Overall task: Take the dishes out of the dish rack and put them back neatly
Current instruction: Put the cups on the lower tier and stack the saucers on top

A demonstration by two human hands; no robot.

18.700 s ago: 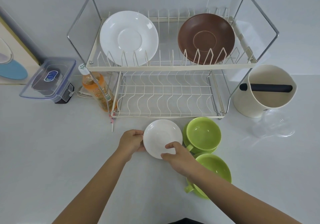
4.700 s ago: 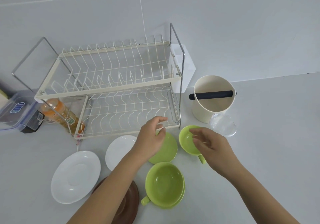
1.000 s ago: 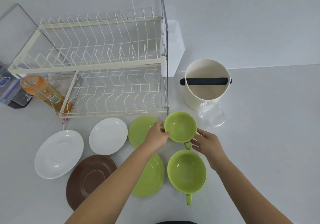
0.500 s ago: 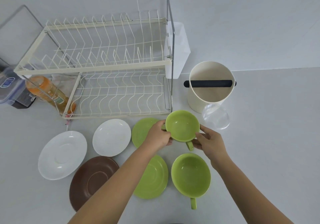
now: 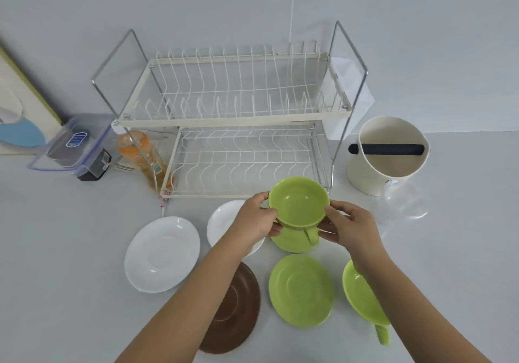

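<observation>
- A pale grey countertop [image 5: 70, 250] meets a plain grey wall across the upper part of the frame.
- A two-tier cream wire dish rack [image 5: 233, 121] with chrome side loops stands at centre top, both tiers bare of dishes.
- Just below the rack's lower right corner, a light green ceramic cup [image 5: 298, 201] with its handle towards the viewer is held above the counter.
- The left hand [image 5: 254, 219] grasps the cup's left rim and side; the right hand [image 5: 348, 226] grasps its right side, fingers curled near the handle.
- A green saucer [image 5: 289, 243] lies directly under the cup, partly hidden.
- On the counter lower down: a large white saucer [image 5: 161, 254] at left, a small white plate [image 5: 222, 222] behind the left hand, a brown saucer [image 5: 238, 315], a second green saucer [image 5: 302, 289], and a second green cup [image 5: 362, 298] under the right forearm.
- A cream round container with a black bar [image 5: 387, 153] stands at right.
</observation>
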